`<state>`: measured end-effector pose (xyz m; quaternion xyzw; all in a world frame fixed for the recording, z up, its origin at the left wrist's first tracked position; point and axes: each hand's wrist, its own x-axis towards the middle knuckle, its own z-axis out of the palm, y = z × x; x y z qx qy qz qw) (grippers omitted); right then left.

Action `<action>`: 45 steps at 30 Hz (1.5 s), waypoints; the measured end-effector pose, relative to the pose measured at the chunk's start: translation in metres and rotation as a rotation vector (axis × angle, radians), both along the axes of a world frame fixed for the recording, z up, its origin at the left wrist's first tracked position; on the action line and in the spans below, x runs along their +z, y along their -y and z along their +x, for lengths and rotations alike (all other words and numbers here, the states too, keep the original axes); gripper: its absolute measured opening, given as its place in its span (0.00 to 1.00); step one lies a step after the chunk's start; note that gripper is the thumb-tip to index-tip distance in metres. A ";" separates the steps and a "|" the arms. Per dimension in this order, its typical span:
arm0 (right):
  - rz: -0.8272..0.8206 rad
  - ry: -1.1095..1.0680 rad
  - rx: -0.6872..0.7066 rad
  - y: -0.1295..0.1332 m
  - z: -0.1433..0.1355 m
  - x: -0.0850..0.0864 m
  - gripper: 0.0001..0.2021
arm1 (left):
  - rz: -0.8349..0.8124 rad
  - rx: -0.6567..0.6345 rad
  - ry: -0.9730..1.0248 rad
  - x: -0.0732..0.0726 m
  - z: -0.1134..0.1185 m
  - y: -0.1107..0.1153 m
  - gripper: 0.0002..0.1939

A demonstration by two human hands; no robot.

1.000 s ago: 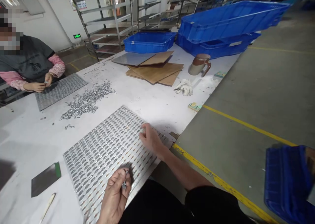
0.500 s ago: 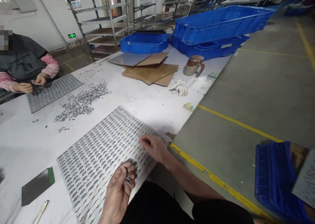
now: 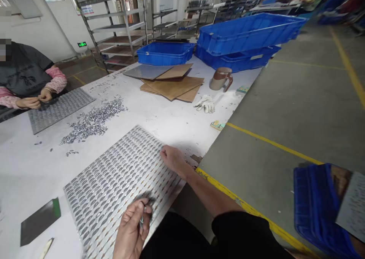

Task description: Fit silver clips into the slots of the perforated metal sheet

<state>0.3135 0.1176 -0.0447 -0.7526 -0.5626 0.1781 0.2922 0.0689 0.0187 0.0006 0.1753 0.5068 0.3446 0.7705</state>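
A patterned sheet (image 3: 114,171) lies at a slant on the white table, with rows of leaf-shaped slots. Grey oval pieces sit in many of them, while those towards its right side show brownish marks. Over the lower part of the sheet, my left hand (image 3: 132,226) is closed, palm up, on a few small grey oval metal pieces. My right hand (image 3: 172,158) pinches down at the sheet's right part; its fingertips are turned away and hide whatever they hold. Beyond the sheet spreads a pile of loose oval metal pieces (image 3: 95,120).
At the left a person (image 3: 27,73) works with both hands over a similar sheet (image 3: 62,109). Cardboard pieces (image 3: 173,86), a mug (image 3: 221,78), a glove (image 3: 205,104) and blue crates (image 3: 228,37) stand farther back. A dark flat plate (image 3: 40,223) lies front left.
My right hand has moved up and away along the sheet, its fingers now down at the surface. My left hand has shifted slightly left and lower, still closed. The view has turned a little.
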 end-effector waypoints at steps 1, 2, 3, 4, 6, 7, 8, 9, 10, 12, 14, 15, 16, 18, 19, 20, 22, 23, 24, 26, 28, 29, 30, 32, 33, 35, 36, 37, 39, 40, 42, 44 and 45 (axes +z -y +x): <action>0.001 0.004 -0.010 0.001 -0.001 0.001 0.07 | 0.008 0.003 0.001 0.000 0.000 0.001 0.20; 0.012 0.000 -0.017 0.004 -0.003 0.003 0.10 | 0.022 0.010 0.007 0.001 0.001 0.001 0.23; 0.039 -0.017 -0.020 0.010 -0.006 0.007 0.13 | 0.032 0.016 0.014 0.002 0.001 0.002 0.25; 0.083 -0.049 -0.010 0.018 -0.010 0.011 0.14 | 0.040 0.020 0.016 0.003 0.002 0.003 0.26; 0.198 -0.159 0.077 0.040 -0.022 0.021 0.11 | 0.056 0.017 0.015 0.007 0.004 0.006 0.26; 0.249 -0.225 0.164 0.053 -0.028 0.027 0.08 | 0.072 0.011 0.014 0.009 0.006 0.007 0.24; 0.272 -0.293 0.285 0.067 -0.035 0.033 0.05 | 0.099 0.002 0.012 0.011 0.008 0.008 0.21; 0.277 -0.353 0.420 0.079 -0.042 0.038 0.04 | 0.125 -0.002 0.009 0.014 0.011 0.009 0.18; 0.269 -0.412 0.491 0.090 -0.048 0.042 0.03 | 0.140 0.003 0.003 0.016 0.014 0.009 0.15; 0.264 -0.508 0.533 0.106 -0.058 0.048 0.05 | 0.124 0.019 -0.026 0.020 0.020 0.010 0.14; 0.263 -0.560 0.492 0.113 -0.064 0.050 0.06 | 0.096 0.016 -0.061 0.021 0.022 0.009 0.15; 0.259 -0.570 0.472 0.115 -0.066 0.050 0.05 | 0.095 0.006 -0.065 0.020 0.023 0.009 0.15; 0.249 -0.572 0.465 0.115 -0.068 0.050 0.04 | 0.103 -0.007 -0.061 0.019 0.022 0.008 0.15; 0.225 -0.566 0.480 0.112 -0.067 0.049 0.03 | 0.123 -0.022 -0.045 0.015 0.021 0.006 0.14; 0.223 -0.553 0.493 0.108 -0.065 0.048 0.03 | 0.121 -0.013 -0.036 0.013 0.019 0.005 0.13; 0.228 -0.530 0.499 0.102 -0.061 0.046 0.04 | 0.111 0.002 -0.030 0.012 0.018 0.004 0.13; 0.247 -0.441 0.465 0.084 -0.044 0.041 0.06 | 0.077 0.052 -0.017 0.009 0.014 0.002 0.18; 0.249 -0.373 0.411 0.071 -0.032 0.038 0.08 | 0.061 0.078 -0.005 0.008 0.012 0.001 0.21; 0.227 -0.294 0.353 0.058 -0.019 0.034 0.08 | 0.050 0.093 0.009 0.008 0.011 0.001 0.23; 0.142 -0.107 0.205 0.030 0.008 0.025 0.08 | 0.033 0.103 0.023 0.007 0.007 0.001 0.23; 0.104 -0.052 0.187 0.007 0.029 0.018 0.08 | -0.002 0.109 0.003 0.007 0.005 0.003 0.19; 0.088 -0.037 0.197 -0.001 0.036 0.014 0.08 | -0.027 0.109 -0.019 0.007 0.004 0.004 0.17; 0.078 -0.030 0.216 -0.007 0.040 0.012 0.08 | -0.053 0.110 -0.042 0.006 0.004 0.005 0.16; 0.055 -0.006 0.246 -0.014 0.043 0.009 0.08 | -0.087 0.118 -0.065 0.004 0.003 0.006 0.16; 0.045 0.007 0.255 -0.016 0.043 0.008 0.08 | -0.093 0.127 -0.060 0.003 0.003 0.006 0.17; 0.031 0.032 0.259 -0.019 0.041 0.007 0.09 | -0.110 0.156 -0.041 0.001 0.003 0.006 0.19; 0.026 0.042 0.258 -0.020 0.040 0.006 0.09 | -0.116 0.164 -0.036 0.000 0.004 0.006 0.19; 0.024 0.051 0.256 -0.022 0.040 0.006 0.09 | -0.111 0.162 -0.033 -0.001 0.004 0.006 0.19; 0.023 0.062 0.247 -0.025 0.040 0.006 0.08 | -0.071 0.126 -0.029 -0.001 0.005 0.007 0.18; 0.025 0.065 0.238 -0.026 0.041 0.007 0.08 | -0.043 0.103 -0.026 0.000 0.005 0.007 0.18; 0.035 0.066 0.213 -0.026 0.042 0.008 0.05 | 0.001 0.081 -0.026 0.002 0.006 0.010 0.18; 0.057 0.062 0.181 -0.018 0.040 0.013 0.08 | 0.017 0.091 -0.038 0.004 0.004 0.012 0.21; 0.069 0.061 0.167 -0.011 0.037 0.016 0.10 | 0.027 0.101 -0.040 0.004 0.003 0.014 0.23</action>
